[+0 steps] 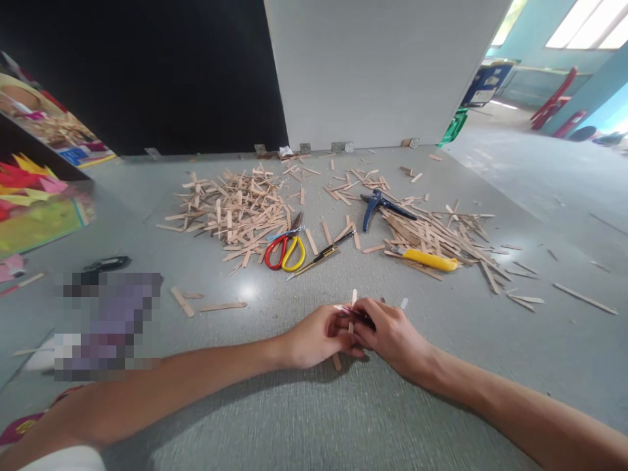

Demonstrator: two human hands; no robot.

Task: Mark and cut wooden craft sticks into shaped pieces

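My left hand (314,338) and my right hand (392,329) meet low in the middle of the view, close above the grey surface. A wooden craft stick (354,297) stands nearly upright between them, gripped by the curled fingers of my left hand. My right hand is closed, and a slim dark object (362,318) shows under its fingers; its kind is unclear. Another craft stick (336,362) shows below the left fingers. Beyond the hands lie red-and-yellow-handled scissors (285,252), a slim black-and-gold tool (321,255) and a yellow utility knife (426,258).
A heap of craft sticks (240,209) lies back left, and a second pile (441,235) back right. Blue-handled cutters (380,206) rest beside it. Black and white panels (383,72) stand behind. At left are a colourful paper-covered box (39,203) and a blurred-out purple object (115,324).
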